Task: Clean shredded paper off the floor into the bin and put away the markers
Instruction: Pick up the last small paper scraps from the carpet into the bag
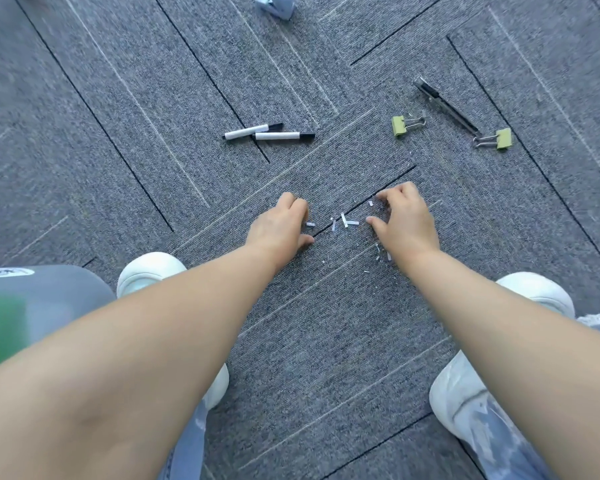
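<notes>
Left fingers: curled under, tips down on the carpet; thumb out toward the shreds. Whether anything is held beneath cannot be told.
Right fingers: bent like a claw, tips on the carpet, thumb spread well apart from them; nothing seen in the gap.
Left hand / right hand: flank the shreds, one on each side, palms down.
Shreds: short white strips between the hands, long axes mixed – some upright in view, some crosswise. One strip lies just beside the left fingertips; a smaller scatter lies by the right wrist.
Markers: two, beyond the hands on the carpet, long axes roughly left to right, black caps pointing right; the farther one tilts cap-up, and they meet near the middle.
Clips: two green binder clips, far right, well apart from the shreds.
Cutter: slim metal, diagonal, between the clips.
Bin: grey, at the left edge near the left shoe – partly blurred.
</notes>
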### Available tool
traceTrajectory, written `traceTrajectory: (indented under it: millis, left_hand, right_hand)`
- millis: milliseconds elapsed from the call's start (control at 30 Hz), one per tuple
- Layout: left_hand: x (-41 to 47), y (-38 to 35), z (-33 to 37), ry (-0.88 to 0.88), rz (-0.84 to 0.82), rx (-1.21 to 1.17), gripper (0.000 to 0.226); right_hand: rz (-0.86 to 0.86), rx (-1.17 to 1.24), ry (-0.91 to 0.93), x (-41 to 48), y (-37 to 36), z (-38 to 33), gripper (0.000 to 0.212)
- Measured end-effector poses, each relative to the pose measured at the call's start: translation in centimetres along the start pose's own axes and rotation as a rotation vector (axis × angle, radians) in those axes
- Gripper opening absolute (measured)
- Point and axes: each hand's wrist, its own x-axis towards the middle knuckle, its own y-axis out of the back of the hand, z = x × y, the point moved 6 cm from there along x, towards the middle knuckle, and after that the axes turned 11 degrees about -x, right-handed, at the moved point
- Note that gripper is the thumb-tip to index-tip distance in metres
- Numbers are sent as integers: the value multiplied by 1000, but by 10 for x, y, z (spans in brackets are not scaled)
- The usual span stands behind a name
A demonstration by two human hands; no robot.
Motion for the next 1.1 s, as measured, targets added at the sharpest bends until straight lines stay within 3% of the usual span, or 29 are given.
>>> traceTrajectory:
  millis: [433,633,833,1100]
  left_hand:
    - [-4,-12,-3,18,-16,35,19]
    - [-7,-7,1,-73,39,-15,19]
    - [0,5,6,-109,67,-68,12]
    - [9,1,4,-27,17,-47,19]
  right_hand:
    - [31,15,18,14,1,-4,13]
    - [-40,-61,-2,19,-3,-7,13]
    - [-101,-33,128,8,-8,-23,8]
    - [-145,32,92,-4,-21,-30,12]
